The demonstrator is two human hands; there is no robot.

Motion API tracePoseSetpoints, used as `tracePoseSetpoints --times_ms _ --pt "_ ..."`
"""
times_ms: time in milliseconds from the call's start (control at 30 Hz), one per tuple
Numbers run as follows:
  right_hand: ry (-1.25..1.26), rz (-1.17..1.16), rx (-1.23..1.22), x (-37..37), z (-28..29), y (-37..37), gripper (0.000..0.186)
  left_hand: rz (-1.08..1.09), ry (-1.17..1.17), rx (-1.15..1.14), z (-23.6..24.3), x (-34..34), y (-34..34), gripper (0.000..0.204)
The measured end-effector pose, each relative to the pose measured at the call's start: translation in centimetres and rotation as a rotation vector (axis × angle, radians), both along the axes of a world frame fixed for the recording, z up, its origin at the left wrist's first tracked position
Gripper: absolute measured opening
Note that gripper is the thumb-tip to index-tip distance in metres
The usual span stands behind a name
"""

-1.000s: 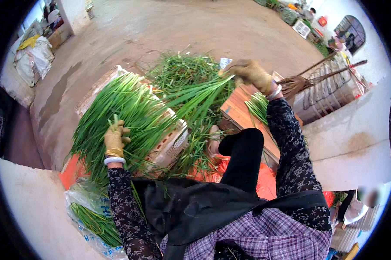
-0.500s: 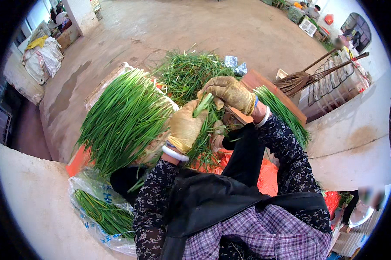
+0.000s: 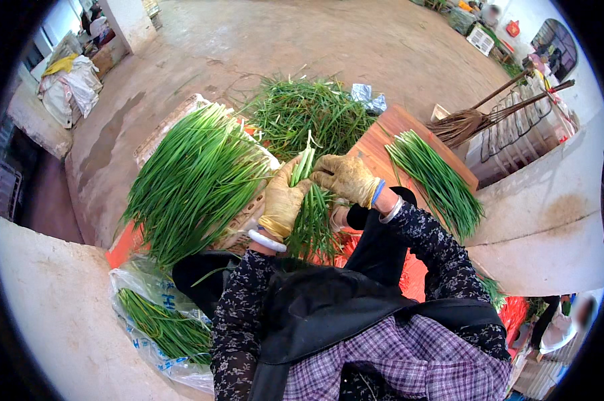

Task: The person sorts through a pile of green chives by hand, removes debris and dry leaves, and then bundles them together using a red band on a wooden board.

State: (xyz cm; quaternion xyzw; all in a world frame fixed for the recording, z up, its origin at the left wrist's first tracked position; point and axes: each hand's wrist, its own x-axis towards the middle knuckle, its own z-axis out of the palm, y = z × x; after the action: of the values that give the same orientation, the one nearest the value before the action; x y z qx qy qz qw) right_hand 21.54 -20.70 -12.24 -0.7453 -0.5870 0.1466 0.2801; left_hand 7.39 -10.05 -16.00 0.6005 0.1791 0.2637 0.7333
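Observation:
My left hand point(image 3: 283, 200), in a yellowish glove, is closed round a bundle of green leafy stalks point(image 3: 305, 157), pale ends upward. My gloved right hand point(image 3: 345, 179) is beside it, fingers curled against the bundle; what they pinch is hidden. A large heap of long green stalks point(image 3: 178, 180) lies on a pale plastic crate point(image 3: 263, 162) to the left. Loose trimmings point(image 3: 309, 110) are piled beyond my hands. An orange-brown wooden board point(image 3: 375, 144) at right bears a neat row of stalks point(image 3: 432, 184).
A bag of greens point(image 3: 161, 327) lies lower left on red plastic. A broom point(image 3: 462, 125) leans by a pale bundle at right, near a low wall point(image 3: 536, 227). White sacks point(image 3: 68, 93) sit upper left. People work along the far right wall.
My left hand came from the left heap to the centre. My right hand came down from the upper right and turned. The held stalks now stand more upright between the hands.

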Motion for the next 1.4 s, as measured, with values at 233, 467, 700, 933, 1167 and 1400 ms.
tracePoseSetpoints --times_ms 233,467,700,933,1167,1400 --pt "0.057 0.034 -0.148 -0.1 0.6 -0.5 0.032 -0.014 0.137 0.001 0.2 -0.1 0.6 0.031" --pt "-0.243 0.172 -0.166 0.6 -0.6 -0.3 0.028 -0.169 0.183 -0.088 0.2 -0.9 1.7 0.02" --pt "-0.537 -0.101 -0.309 5.1 -2.2 -0.4 0.018 -0.531 0.26 -0.17 0.3 -2.2 3.1 0.02" --pt "0.41 -0.12 0.018 1.9 0.6 -0.2 0.036 -0.515 0.227 -0.261 0.9 -2.0 2.2 0.029" --pt "0.37 0.022 0.128 1.2 -0.6 1.1 0.02 -0.52 0.198 -0.299 0.1 -2.3 0.8 0.017" --pt "0.723 -0.478 0.446 11.1 -5.5 0.9 0.028 -0.345 0.248 -0.213 -1.1 -6.8 1.7 0.02"
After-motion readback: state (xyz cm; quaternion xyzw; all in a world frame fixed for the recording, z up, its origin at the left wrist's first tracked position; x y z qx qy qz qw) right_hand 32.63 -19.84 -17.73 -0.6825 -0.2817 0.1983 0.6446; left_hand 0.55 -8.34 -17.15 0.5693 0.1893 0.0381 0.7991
